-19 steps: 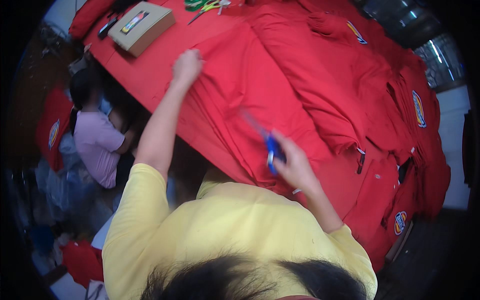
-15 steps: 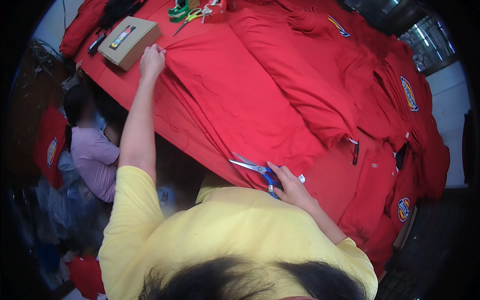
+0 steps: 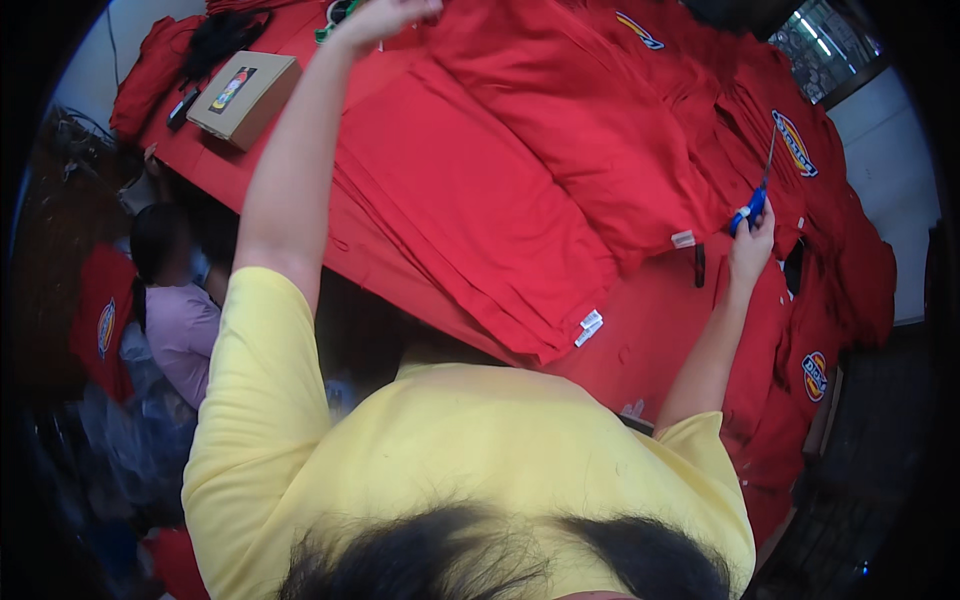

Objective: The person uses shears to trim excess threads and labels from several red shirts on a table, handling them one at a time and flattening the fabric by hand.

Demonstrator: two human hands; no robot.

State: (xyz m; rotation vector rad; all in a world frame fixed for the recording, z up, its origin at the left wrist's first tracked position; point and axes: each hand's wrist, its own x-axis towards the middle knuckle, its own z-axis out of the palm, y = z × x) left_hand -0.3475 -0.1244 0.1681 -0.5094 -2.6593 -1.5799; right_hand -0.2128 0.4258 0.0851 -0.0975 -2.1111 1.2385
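My right hand (image 3: pixel 753 247) is closed round the blue handles of a pair of scissors (image 3: pixel 754 203), whose blades point away from me. It is over the right side of the red cloth. My left hand (image 3: pixel 388 20) reaches to the far side at the upper edge of view. Its fingers are drawn together at the far end of a red garment (image 3: pixel 570 130); the grip is partly cut off. A second folded red garment (image 3: pixel 470 190) lies flat nearer me, a white tag (image 3: pixel 589 327) at its near corner. Another white tag (image 3: pixel 683 239) shows on the farther garment.
A brown cardboard box (image 3: pixel 243 98) sits at the far left of the red-covered table (image 3: pixel 215 180). Red garments with patches (image 3: pixel 815 375) are heaped along the right. A black object (image 3: pixel 699 266) lies near the farther tag. A person in a lilac shirt (image 3: pixel 180 330) is low at left.
My left hand has left the nearer garment's corner and moved farther and right. The right hand has carried the scissors from the near edge to the right. The nearer garment now lies flat.
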